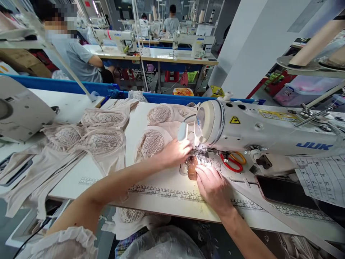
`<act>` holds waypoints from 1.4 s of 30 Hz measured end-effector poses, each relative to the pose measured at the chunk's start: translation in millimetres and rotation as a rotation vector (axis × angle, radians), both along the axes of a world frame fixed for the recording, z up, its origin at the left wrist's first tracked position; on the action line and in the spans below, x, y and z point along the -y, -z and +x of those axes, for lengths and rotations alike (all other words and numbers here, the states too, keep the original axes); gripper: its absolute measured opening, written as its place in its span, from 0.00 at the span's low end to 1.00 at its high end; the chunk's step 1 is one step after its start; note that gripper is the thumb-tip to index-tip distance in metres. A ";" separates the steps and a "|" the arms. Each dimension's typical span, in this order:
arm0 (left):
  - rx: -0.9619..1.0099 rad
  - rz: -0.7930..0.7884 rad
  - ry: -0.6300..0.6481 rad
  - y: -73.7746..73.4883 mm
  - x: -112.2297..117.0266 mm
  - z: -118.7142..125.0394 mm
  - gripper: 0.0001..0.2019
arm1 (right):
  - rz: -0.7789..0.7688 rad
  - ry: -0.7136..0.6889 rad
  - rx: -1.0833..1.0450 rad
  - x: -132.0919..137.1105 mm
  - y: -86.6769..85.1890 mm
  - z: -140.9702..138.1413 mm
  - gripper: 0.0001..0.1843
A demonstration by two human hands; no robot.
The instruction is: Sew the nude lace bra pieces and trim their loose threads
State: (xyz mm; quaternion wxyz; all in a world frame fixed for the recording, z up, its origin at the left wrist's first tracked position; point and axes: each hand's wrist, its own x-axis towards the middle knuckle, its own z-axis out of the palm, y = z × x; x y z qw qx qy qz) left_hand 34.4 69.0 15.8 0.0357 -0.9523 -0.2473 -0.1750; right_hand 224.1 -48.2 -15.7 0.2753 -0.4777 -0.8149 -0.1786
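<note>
My left hand [176, 153] is at the back left of the needle of a white sewing machine [258, 126], its fingers closed on the edge of a beige lace bra [152, 144]. Part of that bra lies flat to the left of the hand. In front of the needle is my right hand [214, 185], its fingertips pressed together beside the brown plate [192, 168]. What those fingertips hold is too small to make out. From near the right hand, a pale fabric strip [266, 205] runs along the table to the lower right. The machine head partly hides the stitching spot.
Red-handled scissors [232, 163] lie under the machine arm. A dark phone [285, 192] and a written paper sheet [320, 176] are at the right. More beige bras [104, 142] are piled at the left. A ruler tape [167, 194] marks the front edge. A co-worker [70, 54] sits beyond.
</note>
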 end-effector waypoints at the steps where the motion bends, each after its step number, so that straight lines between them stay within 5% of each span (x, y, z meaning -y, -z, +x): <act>1: -0.012 0.002 -0.027 -4.6 8.2 -6.3 0.09 | 0.006 0.001 -0.009 0.0 -0.2 0.1 0.12; 6: -0.151 -0.136 -0.332 0.0 17.3 -39.8 0.07 | -0.037 -0.022 -0.038 0.3 0.3 -1.2 0.12; 10: -0.164 -0.155 -0.480 16.3 -17.0 -47.8 0.12 | -0.031 -0.054 -0.031 0.4 0.9 -1.6 0.12; 14: -0.093 -0.117 -0.522 16.9 -51.0 -60.0 0.23 | 0.030 -0.119 -0.025 -2.1 0.2 0.5 0.10; 17: -0.009 -0.078 -0.684 10.2 -67.9 -92.2 0.23 | 0.051 -0.160 -0.037 -4.0 0.1 1.2 0.10; 21: 0.130 -0.012 -1.090 6.8 -82.4 -155.5 0.19 | 0.058 -0.165 -0.046 -7.2 4.2 0.1 0.11; 24: 0.174 -0.001 -1.197 13.7 -81.8 -188.8 0.11 | 0.069 -0.178 -0.070 -9.5 7.3 -0.1 0.11; 28: 0.222 0.052 -1.037 23.2 -59.1 -202.4 0.05 | 0.022 -0.224 -0.148 -5.1 2.5 -3.7 0.11; 35: 0.231 0.112 -0.318 22.4 20.3 -193.6 0.05 | -0.206 -0.161 -0.428 -13.4 -20.8 -53.9 0.26; 39: 0.263 0.177 0.108 20.5 51.3 -176.2 0.11 | -0.548 -0.172 -0.717 -51.9 -21.1 -83.8 0.23; 42: 0.278 0.241 0.223 20.8 57.6 -166.9 0.17 | -0.732 -0.184 -0.779 -64.1 -18.1 -87.8 0.24</act>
